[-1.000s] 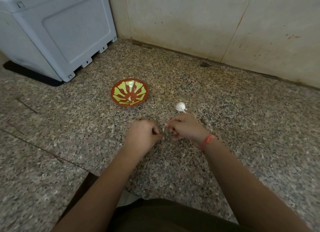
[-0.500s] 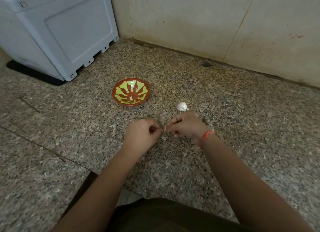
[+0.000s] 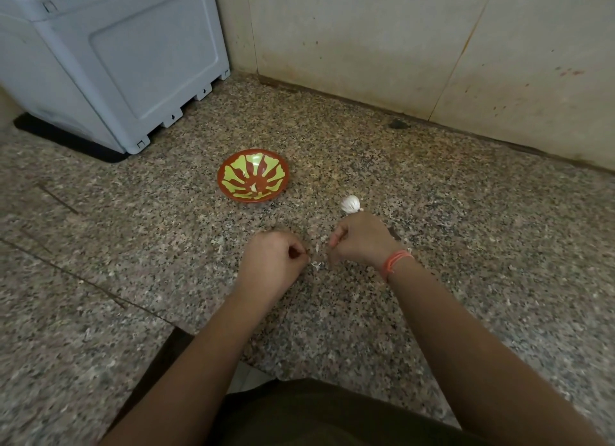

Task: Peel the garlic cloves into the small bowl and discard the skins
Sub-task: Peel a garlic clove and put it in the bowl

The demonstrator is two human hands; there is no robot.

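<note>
Left hand and right hand are curled over the speckled granite counter; whether they grip anything cannot be told. Papery skin flakes lie between them. A round white garlic bulb sits near the glossy red-and-yellow bowl.

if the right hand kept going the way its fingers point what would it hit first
Likely the left hand: the right hand's curled fingers point left at it across a small gap, only skin scraps on the floor between. Depth is unclear.

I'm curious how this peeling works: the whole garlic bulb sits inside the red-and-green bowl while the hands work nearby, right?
Not quite. In the head view the garlic bulb lies on the floor, right of the bowl and just beyond the right hand.
</note>
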